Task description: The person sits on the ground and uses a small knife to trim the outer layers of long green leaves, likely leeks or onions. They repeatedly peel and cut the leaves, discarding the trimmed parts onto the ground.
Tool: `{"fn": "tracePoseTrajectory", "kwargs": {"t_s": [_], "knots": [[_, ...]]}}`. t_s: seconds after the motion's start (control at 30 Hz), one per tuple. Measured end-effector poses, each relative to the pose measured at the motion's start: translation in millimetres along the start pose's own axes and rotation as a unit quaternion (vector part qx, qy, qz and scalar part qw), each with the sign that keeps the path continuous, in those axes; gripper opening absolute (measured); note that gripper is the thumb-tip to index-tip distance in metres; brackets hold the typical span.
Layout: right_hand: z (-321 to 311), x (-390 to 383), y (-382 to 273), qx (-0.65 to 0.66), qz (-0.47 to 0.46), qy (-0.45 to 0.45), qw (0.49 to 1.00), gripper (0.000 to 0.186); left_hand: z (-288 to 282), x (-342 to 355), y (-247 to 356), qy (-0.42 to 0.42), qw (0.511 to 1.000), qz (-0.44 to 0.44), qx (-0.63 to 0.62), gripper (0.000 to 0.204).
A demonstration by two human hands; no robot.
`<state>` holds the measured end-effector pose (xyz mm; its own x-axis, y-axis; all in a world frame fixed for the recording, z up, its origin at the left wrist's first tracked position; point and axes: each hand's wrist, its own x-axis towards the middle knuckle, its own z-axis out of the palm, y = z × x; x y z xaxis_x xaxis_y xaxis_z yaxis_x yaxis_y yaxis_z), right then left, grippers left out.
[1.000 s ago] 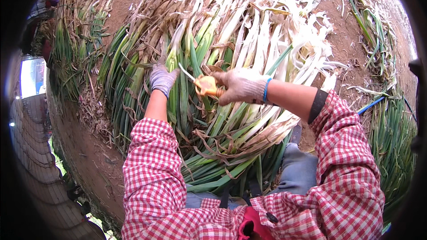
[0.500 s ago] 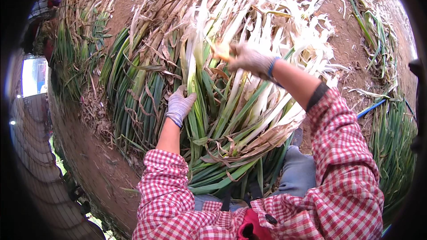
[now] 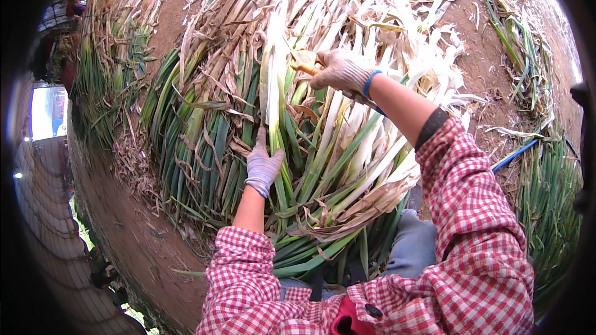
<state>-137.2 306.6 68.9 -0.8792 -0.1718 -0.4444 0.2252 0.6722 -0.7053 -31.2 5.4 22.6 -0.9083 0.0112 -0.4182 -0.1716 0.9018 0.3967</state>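
Scallion stalk (image 3: 271, 80), pale at its far end and green toward its near end, is lying lengthwise near the middle of the scene, on top of a wide pile of scallions (image 3: 208, 142). The left hand (image 3: 264, 166), in a pale knit glove (image 3: 263, 177), is resting at the stalk's green leaves, with the index finger pointing to the far side and the thumb spreading to the right; the other fingers are hiding underneath, so I cannot tell whether they are clamping the leaves. The right hand (image 3: 343, 73), farther off and to the right, is wearing a whitish knit glove (image 3: 351, 68), and its fingers are closing firmly around a yellow-orange tool (image 3: 303, 62). That tool is pointing left and sitting just beside the stalk in the view; I cannot tell whether the two are touching. A blue band (image 3: 370, 84) is circling the right wrist, and a dark cuff (image 3: 433, 129) is hugging the forearm below the red-and-white checked sleeve (image 3: 475, 201). To the right of the stalk, white stems (image 3: 388, 56) are fanning toward the far side, while dry brown leaves (image 3: 223, 43) are covering its far left. Dark green leaves (image 3: 316, 254) are curving across the near side, beside a denim-covered leg (image 3: 413, 242). More scallions are lying on the brown soil (image 3: 487, 56): one bunch (image 3: 102, 80) at the far left, another bunch (image 3: 549, 198) at the near right, close to a blue strip (image 3: 515, 154).
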Motion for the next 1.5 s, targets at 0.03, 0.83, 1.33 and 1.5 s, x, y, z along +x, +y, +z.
{"fn": "tracePoseTrajectory", "kwargs": {"t_s": [0.03, 0.83, 1.33, 1.5], "knots": [[-0.2, 9.7, 0.5, -0.015, -0.014, 0.025, 0.999, 0.056, 2.3, -3.7, -0.2, 0.002, 1.000, 0.013, -0.028, 0.083], [31.8, -102.7, 9.5, -0.093, -0.122, -0.101, 0.983, 0.071, 48.3, -102.8, 55.7, -0.303, 0.910, 0.274, 0.074, 0.073], [30.4, -110.9, 57.9, 0.097, -0.033, -0.103, 0.989, 0.085, -162.0, 129.0, -144.9, -0.040, 0.919, -0.278, 0.276, 0.145], [7.6, -127.9, 25.8, 0.036, 0.048, -0.129, 0.990, 0.089, -163.4, 125.4, -180.5, -0.080, 0.975, -0.167, 0.126, 0.134]]}}
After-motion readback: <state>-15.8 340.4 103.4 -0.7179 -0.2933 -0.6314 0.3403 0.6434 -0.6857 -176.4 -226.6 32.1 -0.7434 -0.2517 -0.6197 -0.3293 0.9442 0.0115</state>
